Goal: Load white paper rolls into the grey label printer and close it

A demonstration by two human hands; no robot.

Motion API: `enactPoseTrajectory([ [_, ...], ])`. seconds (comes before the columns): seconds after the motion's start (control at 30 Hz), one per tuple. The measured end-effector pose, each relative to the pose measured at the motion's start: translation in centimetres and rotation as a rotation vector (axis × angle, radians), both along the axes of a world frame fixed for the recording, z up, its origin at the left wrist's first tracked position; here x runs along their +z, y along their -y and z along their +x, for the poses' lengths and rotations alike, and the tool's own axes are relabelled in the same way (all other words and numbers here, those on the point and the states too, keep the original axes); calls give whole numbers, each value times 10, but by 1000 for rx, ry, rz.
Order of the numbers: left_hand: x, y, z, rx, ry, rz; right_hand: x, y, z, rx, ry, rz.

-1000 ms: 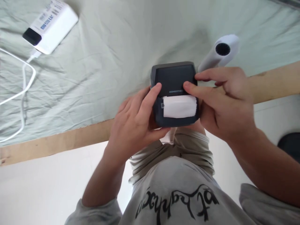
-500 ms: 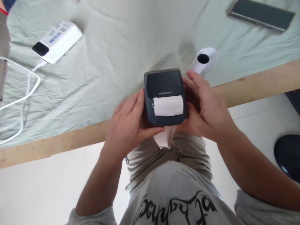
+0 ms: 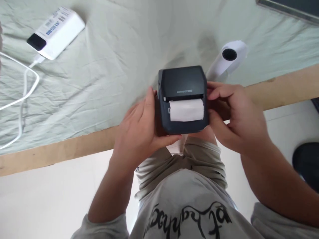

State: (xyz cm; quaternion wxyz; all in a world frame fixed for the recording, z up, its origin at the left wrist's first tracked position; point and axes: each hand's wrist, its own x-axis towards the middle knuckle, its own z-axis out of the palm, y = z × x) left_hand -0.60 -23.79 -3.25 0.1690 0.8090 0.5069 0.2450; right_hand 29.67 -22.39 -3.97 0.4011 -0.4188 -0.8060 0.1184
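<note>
A dark label printer (image 3: 183,77), with a strip of white paper (image 3: 186,110) coming out of its slot, is held over the table's front edge. My left hand (image 3: 139,129) grips its left side, fingers along the wall and thumb under the near edge. On the other side, my right hand (image 3: 236,116) has bent fingers and thumb against the printer's right wall; part of those fingers is hidden behind it. A dark gap shows between the lid's front edge and the paper.
Behind my right hand a white roll (image 3: 220,63) with a black core end stands on the green cloth (image 3: 119,66). A white power bank (image 3: 58,33) with a white cable (image 3: 32,88) lies at left. A dark flat object (image 3: 294,10) is at upper right; a black round seat (image 3: 307,164) is below.
The printer sits slightly farther right in view, and a gap now shows at its lid's front edge. My right hand has shifted right and lower, its fingers more bent. The view has moved a little.
</note>
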Motion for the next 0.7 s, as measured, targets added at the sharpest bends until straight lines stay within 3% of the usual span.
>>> enactPoseTrajectory([
  [0.17, -2, 0, -1, -12, -18, 28, 12, -7, 6, -20, -19, 138],
  [0.33, -5, 0, -2, -28, -12, 64, 43, -21, 2, 52, 70, 68],
  [0.53, -5, 2, 4, -16, -9, 117, 99, -54, -29, -105, 709, -171],
  [0.6, -2, 3, 6, 1, -21, 99, 107, -73, -38, -94, 844, -248],
  [0.7, 5, 3, 8, 20, -15, 40, 104, -107, -47, 11, 923, -273],
])
